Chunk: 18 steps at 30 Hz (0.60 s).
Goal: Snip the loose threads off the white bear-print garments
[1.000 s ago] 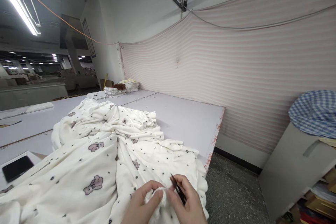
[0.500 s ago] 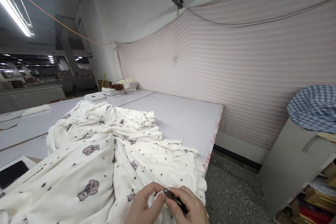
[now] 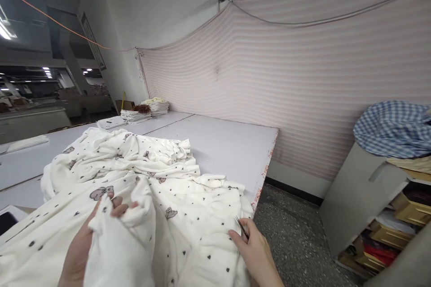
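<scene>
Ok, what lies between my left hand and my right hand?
In the head view, rumpled white bear-print fabric fills the stretch between your left hand and right hand.

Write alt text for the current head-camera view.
Left hand holds up a fold of white bear-print fabric heaped on a table; right hand holds a small dark pointed tool. Pink-striped cloth hangs on the wall behind, and blue checked cloth lies on a grey cabinet.
</scene>
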### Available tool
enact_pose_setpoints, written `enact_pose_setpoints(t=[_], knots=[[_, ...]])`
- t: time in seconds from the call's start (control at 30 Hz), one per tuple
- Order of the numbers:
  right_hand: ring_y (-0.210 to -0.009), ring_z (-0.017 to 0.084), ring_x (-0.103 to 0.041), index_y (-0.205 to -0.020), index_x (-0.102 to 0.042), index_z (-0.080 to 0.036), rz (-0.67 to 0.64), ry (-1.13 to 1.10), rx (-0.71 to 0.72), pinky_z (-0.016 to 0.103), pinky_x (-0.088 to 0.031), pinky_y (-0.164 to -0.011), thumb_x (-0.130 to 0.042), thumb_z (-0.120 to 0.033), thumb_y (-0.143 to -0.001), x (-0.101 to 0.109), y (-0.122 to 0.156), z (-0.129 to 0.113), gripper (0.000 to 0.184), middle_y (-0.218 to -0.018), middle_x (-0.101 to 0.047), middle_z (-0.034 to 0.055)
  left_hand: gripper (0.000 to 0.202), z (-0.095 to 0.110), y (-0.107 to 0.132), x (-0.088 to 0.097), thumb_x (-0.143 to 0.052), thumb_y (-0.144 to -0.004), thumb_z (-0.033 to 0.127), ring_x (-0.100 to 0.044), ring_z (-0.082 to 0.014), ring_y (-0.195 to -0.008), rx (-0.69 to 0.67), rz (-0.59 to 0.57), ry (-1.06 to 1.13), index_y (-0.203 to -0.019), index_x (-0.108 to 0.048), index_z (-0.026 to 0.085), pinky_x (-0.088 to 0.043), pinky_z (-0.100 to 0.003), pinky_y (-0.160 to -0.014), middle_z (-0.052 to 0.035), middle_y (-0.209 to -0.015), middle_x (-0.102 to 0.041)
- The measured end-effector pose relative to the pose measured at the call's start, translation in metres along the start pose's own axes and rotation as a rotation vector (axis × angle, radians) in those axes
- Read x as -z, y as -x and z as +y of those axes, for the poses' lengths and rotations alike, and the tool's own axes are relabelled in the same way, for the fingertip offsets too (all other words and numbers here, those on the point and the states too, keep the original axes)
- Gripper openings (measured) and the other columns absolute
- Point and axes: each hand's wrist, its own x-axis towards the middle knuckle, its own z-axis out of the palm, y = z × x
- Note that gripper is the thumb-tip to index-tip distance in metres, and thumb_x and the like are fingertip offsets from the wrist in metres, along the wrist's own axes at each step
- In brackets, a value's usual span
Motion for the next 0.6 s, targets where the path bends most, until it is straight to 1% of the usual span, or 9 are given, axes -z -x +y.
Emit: enact_pose_setpoints(t=[0.07,0.13,0.2,0.27,0.33,0.4,0.47,0.53,0.6], knots=[[-0.073,0.024,-0.065,-0.077,-0.061,-0.022,-0.001,0.001,0.045,0.032,-0.050,-0.066,-0.056,-0.038,-0.082,-0.003,-0.003,0.002,0.017,-0.075,-0.067,0.0037,0.034,0.001,0.003,-0.010,-0.049,-0.086,0.050,-0.061,-0.0110,-0.052,0.196,-0.178,0.208,-0.086,-0.063,0.019,-0.051,-0.025,-0.056,0.0077,-0.055,-0.064],[-0.082,0.023,-0.064,-0.079,-0.061,-0.022,0.034,-0.020,0.089,0.032,-0.049,-0.075,-0.051,-0.039,-0.087,-0.008,-0.003,-0.001,0.021,-0.084,-0.065,0.0048,0.035,0.002,0.019,-0.033,-0.054,-0.083,0.052,-0.056,-0.0111,-0.047,0.321,-0.413,0.214,-0.092,-0.064,0.020,-0.049,-0.023,-0.052,0.0070,-0.051,-0.060],[-0.086,0.022,-0.063,-0.086,-0.062,-0.022,0.066,-0.102,0.123,0.030,-0.049,-0.077,-0.051,-0.041,-0.088,-0.015,0.001,-0.008,0.023,-0.091,-0.065,0.0058,0.034,0.002,0.040,-0.061,-0.058,-0.081,0.048,-0.064,-0.0160,-0.063,0.267,-0.582,0.024,-0.102,-0.065,0.022,-0.052,-0.027,-0.063,0.0017,-0.071,-0.068],[-0.082,0.020,-0.065,-0.088,-0.063,-0.021,0.049,-0.264,0.137,0.025,-0.050,-0.071,-0.054,-0.045,-0.087,-0.023,0.010,-0.015,0.026,-0.089,-0.066,0.0055,0.035,0.002,0.059,-0.085,-0.062,-0.078,0.039,-0.065,-0.0210,-0.090,0.124,-0.712,-0.158,-0.111,-0.064,0.027,-0.050,-0.032,-0.083,-0.0016,-0.096,-0.069],[-0.078,0.019,-0.067,-0.089,-0.064,-0.021,0.003,-0.425,0.141,0.021,-0.052,-0.066,-0.054,-0.050,-0.086,-0.031,0.021,-0.021,0.031,-0.085,-0.069,0.0054,0.034,0.003,0.071,-0.099,-0.064,-0.074,0.030,-0.061,-0.0226,-0.101,-0.007,-0.812,-0.248,-0.109,-0.064,0.028,-0.046,-0.032,-0.090,-0.0015,-0.102,-0.068],[-0.080,0.020,-0.068,-0.093,-0.064,-0.021,-0.024,-0.502,0.149,0.021,-0.053,-0.069,-0.052,-0.055,-0.086,-0.035,0.030,-0.024,0.038,-0.085,-0.070,0.0064,0.022,0.003,0.076,-0.103,-0.059,-0.076,0.024,-0.062,-0.0208,-0.092,-0.070,-0.836,-0.270,-0.098,-0.063,0.025,-0.048,-0.029,-0.084,-0.0009,-0.093,-0.067],[-0.080,0.020,-0.068,-0.101,-0.063,-0.021,-0.032,-0.493,0.152,0.023,-0.053,-0.071,-0.047,-0.057,-0.087,-0.035,0.033,-0.026,0.041,-0.082,-0.071,0.0066,0.012,0.002,0.078,-0.100,-0.050,-0.081,0.022,-0.062,-0.0186,-0.082,-0.114,-0.803,-0.257,-0.090,-0.057,0.023,-0.048,-0.026,-0.076,-0.0004,-0.086,-0.065],[-0.074,0.018,-0.067,-0.113,-0.059,-0.022,-0.036,-0.447,0.151,0.022,-0.053,-0.069,-0.048,-0.053,-0.088,-0.031,0.029,-0.028,0.041,-0.080,-0.069,0.0049,0.015,-0.001,0.078,-0.094,-0.041,-0.085,0.023,-0.060,-0.0166,-0.073,-0.171,-0.757,-0.229,-0.094,-0.053,0.023,-0.048,-0.024,-0.069,0.0004,-0.082,-0.063],[-0.069,0.017,-0.065,-0.116,-0.059,-0.023,-0.062,-0.396,0.171,0.022,-0.052,-0.066,-0.053,-0.044,-0.087,-0.025,0.020,-0.032,0.036,-0.079,-0.066,0.0028,0.020,-0.007,0.081,-0.089,-0.037,-0.088,0.025,-0.059,-0.0158,-0.069,-0.225,-0.698,-0.216,-0.102,-0.051,0.024,-0.048,-0.024,-0.066,0.0007,-0.082,-0.061]])
